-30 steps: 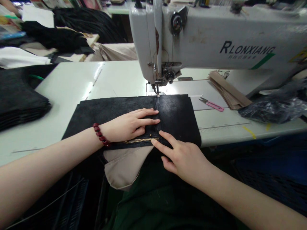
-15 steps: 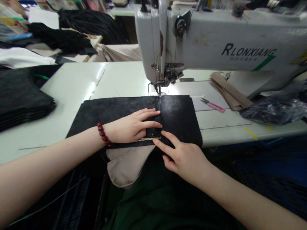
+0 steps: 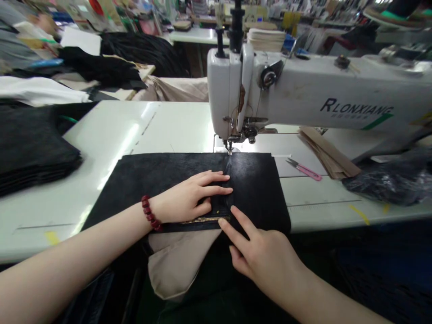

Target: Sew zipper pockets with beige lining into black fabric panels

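Note:
A black fabric panel (image 3: 151,175) lies flat on the white sewing table (image 3: 111,135), its far edge under the needle of a white sewing machine (image 3: 303,96). A brass zipper (image 3: 205,220) runs along the panel's near edge, and a beige lining (image 3: 175,263) hangs off the table below it. My left hand (image 3: 189,198), with a red bead bracelet at the wrist, lies flat on the panel with fingers stretched toward the seam. My right hand (image 3: 259,252) rests two extended fingers at the zipper's right end, its other fingers curled.
Pink thread snips (image 3: 305,169) and a stack of brown paper strips (image 3: 329,153) lie right of the panel. A dark plastic bag (image 3: 388,182) sits at the far right. A pile of black fabric (image 3: 30,148) is at the left. More cloth covers the benches behind.
The view has tilted upward, showing more of the room behind the machine. Both hands stay in the same place on the panel and zipper.

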Action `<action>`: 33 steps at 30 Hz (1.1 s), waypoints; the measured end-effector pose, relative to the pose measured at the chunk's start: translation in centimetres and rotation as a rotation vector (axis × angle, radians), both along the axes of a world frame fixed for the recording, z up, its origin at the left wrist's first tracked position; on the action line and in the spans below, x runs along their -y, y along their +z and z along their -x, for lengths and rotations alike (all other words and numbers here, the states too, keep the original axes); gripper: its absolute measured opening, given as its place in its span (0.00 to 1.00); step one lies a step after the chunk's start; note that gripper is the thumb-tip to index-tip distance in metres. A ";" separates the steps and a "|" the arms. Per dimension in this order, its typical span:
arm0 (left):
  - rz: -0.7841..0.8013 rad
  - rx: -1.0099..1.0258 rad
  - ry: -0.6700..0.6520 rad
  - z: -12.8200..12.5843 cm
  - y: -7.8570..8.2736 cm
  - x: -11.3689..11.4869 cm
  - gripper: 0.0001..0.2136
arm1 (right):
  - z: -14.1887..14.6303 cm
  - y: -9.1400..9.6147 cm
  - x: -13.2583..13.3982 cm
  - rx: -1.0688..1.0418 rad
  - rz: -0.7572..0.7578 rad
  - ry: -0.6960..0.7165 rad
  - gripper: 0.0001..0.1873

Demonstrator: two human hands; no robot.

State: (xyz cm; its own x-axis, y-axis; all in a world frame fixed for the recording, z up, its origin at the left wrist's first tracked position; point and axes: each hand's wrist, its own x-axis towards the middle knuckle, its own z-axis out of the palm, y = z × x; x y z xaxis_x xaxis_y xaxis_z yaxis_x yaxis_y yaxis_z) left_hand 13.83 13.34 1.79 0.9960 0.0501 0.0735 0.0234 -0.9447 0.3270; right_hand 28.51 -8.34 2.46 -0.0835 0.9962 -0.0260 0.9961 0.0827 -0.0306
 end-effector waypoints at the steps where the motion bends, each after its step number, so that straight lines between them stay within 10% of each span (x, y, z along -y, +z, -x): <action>1: 0.004 0.001 0.006 0.0 0.0 0.0 0.29 | 0.0 0.0 -0.1 0.005 -0.013 0.008 0.29; 33: -0.045 -0.048 0.054 -0.8 -0.6 -2.0 0.32 | -1.6 -0.7 -2.8 -0.054 -0.003 0.097 0.29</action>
State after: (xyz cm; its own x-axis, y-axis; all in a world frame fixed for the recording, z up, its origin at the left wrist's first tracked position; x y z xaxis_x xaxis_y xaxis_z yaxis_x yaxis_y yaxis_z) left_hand 14.59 15.30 1.23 0.9944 0.1015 0.0291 0.0893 -0.9553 0.2817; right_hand 30.15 -5.55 1.79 -0.1812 0.9833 -0.0161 0.9802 0.1792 -0.0840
